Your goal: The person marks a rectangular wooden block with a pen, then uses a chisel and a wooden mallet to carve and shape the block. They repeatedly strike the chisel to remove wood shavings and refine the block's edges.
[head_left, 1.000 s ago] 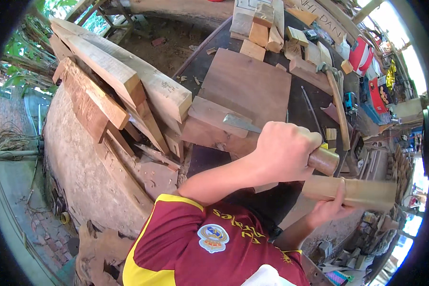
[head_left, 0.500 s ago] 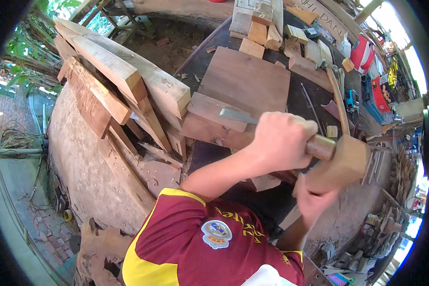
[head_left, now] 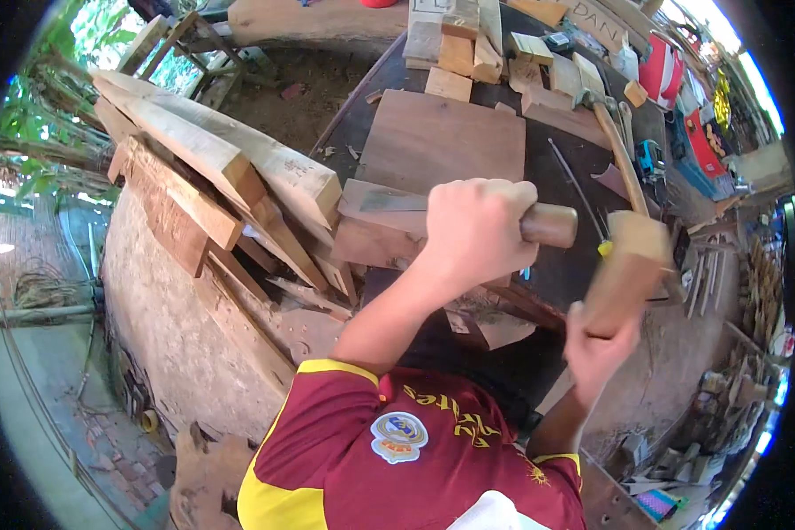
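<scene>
My left hand is wrapped round a chisel, its round wooden handle sticking out on the right. The flat metal blade points left and lies along the top of a small wooden block. That block sits at the near edge of a wide brown board. Lower right, my right hand grips a wooden mallet, slightly blurred by motion. The mallet's head is raised to the right of the chisel handle, apart from it.
A hammer and a thin metal rod lie on the dark tabletop to the right. Wood offcuts are stacked at the back. Thick planks lean on the left, close to the block. A blue tape measure lies at the far right.
The mallet has swung away from the end of the chisel handle, where it was close or touching. My left hand and the chisel have shifted left, and the view has moved slightly.
</scene>
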A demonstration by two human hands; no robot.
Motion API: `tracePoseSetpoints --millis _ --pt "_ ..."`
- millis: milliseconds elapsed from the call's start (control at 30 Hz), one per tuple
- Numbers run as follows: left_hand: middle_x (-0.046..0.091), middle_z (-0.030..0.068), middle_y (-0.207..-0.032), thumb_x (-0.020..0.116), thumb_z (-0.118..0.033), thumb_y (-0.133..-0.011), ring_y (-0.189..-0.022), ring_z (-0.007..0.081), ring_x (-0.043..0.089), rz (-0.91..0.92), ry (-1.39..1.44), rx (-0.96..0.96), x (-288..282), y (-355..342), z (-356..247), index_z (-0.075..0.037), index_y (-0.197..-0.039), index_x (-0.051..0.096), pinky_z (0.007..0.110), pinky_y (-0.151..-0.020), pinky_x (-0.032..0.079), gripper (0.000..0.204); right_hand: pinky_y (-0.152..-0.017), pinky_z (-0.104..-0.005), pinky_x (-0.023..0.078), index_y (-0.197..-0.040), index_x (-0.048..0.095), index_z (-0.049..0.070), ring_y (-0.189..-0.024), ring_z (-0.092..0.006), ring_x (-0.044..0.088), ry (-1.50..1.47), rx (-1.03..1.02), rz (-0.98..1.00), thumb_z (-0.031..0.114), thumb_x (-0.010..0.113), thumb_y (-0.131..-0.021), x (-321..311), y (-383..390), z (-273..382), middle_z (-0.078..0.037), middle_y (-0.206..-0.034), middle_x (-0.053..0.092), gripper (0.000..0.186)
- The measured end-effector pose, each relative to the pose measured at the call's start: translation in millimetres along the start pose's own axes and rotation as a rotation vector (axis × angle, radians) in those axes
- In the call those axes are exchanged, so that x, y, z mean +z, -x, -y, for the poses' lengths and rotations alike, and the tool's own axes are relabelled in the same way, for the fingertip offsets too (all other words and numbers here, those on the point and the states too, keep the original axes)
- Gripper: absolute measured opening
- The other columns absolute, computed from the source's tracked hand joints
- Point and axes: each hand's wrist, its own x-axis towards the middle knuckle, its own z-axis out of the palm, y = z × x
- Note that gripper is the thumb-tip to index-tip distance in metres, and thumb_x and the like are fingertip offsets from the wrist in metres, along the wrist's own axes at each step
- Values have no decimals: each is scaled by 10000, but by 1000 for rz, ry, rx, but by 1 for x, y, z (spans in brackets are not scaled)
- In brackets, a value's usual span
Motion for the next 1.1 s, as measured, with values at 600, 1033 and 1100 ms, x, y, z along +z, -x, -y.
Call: tracePoseSetpoints --millis 600,1033,1100 --pt "541 99 -582 704 -168 -561 -566 335 595 21 258 52 11 -3 -39 -107 -656 534 417 -491 440 204 -831 -357 555 -1291 441 -43 -944 -265 643 -609 167 -312 -26 722 -763 -47 -1 -2 -213 -1254 561 599" --pt "544 146 -579 698 -143 -567 -598 384 589 -63 329 -30 2 -14 -31 -73 -637 574 400 -521 454 158 -947 -389 480 -1263 518 -49 -1108 -257 594 11 37 -151 175 882 -729 -32 -23 12 -203 -1257 583 684" --pt "542 145 -577 700 -145 -563 -594 385 586 -40 326 -9 5 -14 -36 -80 -641 583 404 -518 452 155 -916 -412 510 -1280 497 -27 -1095 -273 597 -109 205 -406 173 890 -722 -45 -35 12 -204 -1233 592 712"
